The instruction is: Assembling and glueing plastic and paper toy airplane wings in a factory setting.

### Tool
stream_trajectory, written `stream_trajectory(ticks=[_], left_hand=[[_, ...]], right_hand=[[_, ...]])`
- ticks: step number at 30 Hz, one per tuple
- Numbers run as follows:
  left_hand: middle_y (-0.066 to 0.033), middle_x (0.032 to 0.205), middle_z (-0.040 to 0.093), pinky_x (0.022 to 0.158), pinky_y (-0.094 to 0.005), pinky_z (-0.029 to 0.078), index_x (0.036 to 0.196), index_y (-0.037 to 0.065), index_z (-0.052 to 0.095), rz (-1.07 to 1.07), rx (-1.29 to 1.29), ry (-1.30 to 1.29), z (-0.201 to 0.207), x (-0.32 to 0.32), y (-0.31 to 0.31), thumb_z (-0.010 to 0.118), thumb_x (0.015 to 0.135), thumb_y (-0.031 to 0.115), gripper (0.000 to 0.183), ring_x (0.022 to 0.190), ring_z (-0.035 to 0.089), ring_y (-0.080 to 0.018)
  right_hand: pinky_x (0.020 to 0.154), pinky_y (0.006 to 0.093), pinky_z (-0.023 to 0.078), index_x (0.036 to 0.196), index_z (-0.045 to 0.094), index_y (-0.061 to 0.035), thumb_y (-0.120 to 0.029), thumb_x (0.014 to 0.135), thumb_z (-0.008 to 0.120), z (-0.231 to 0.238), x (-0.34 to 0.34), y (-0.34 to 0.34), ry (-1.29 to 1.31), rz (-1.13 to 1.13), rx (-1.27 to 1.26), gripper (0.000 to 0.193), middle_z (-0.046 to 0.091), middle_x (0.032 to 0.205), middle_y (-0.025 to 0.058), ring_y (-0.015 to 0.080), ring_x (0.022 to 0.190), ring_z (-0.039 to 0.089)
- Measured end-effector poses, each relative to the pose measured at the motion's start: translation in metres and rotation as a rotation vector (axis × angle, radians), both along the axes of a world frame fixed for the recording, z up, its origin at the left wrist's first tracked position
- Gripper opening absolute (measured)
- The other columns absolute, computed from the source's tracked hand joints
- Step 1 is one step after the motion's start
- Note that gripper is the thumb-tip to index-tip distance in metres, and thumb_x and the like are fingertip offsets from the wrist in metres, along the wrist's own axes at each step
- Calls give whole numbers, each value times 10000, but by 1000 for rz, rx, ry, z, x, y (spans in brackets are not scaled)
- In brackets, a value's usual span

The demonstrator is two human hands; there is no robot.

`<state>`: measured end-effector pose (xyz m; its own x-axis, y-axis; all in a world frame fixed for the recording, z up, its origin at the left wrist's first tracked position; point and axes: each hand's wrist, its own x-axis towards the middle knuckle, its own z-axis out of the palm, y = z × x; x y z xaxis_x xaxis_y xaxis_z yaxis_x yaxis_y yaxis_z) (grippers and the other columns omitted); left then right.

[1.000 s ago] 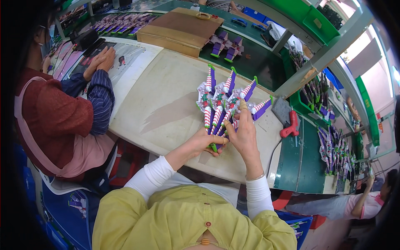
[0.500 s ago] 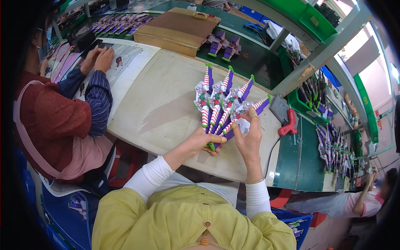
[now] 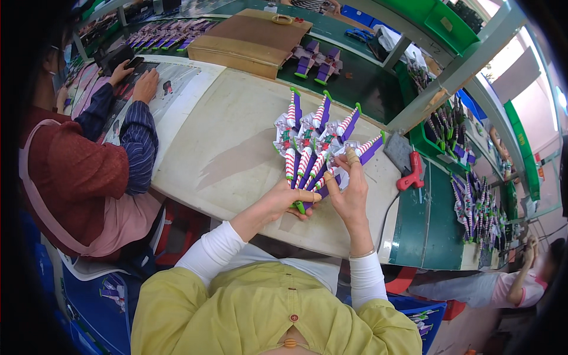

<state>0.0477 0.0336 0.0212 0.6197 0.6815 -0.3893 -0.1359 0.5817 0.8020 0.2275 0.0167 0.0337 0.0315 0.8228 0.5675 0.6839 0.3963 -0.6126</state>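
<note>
Several toy wing pieces (image 3: 305, 140), white and purple with red stripes and green tips, are fanned out in front of me above the pale table. My left hand (image 3: 277, 200) is closed around their gathered lower ends, with a green tip poking out below the thumb. The rightmost toy wing piece (image 3: 370, 148) lies under my right hand (image 3: 351, 192), whose thumb and index finger pinch near its white middle part. Tan coverings wrap some of my fingers. My right fingers partly hide that middle part.
On the right are a red glue gun (image 3: 411, 173) beside a grey pad (image 3: 398, 148) and heaped wing pieces (image 3: 474, 207). A brown cardboard box (image 3: 242, 44) stands at the back, with two more wing pieces (image 3: 315, 62) beside it. A co-worker (image 3: 83, 171) sits at left.
My right hand has shifted slightly left and up along the rightmost wing piece. My left grip stays put. The co-worker's hands have moved apart and lowered toward the table.
</note>
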Motion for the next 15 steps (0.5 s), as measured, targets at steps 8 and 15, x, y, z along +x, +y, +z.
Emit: stream_trajectory(ticks=[8,15], left_hand=[[-52,755,656,517,-282,551,941,42,627,-1,3,-21,1,1,0,704,829,154,176,596,643,-135],[-72,729,648,502,-297,556,918,14,619,7,16,-76,-1,0,0,677,829,121,151,598,646,-153]], right_hand=[[953,385,483,1326,397,112,-48,792,709,-4,-19,-3,355,-70,-150,639,534,1229,251,338,1128,599],[1008,465,406,1346,341,124,-62,847,653,6,-38,-7,-115,-114,-93,617,443,1288,314,449,1166,495]])
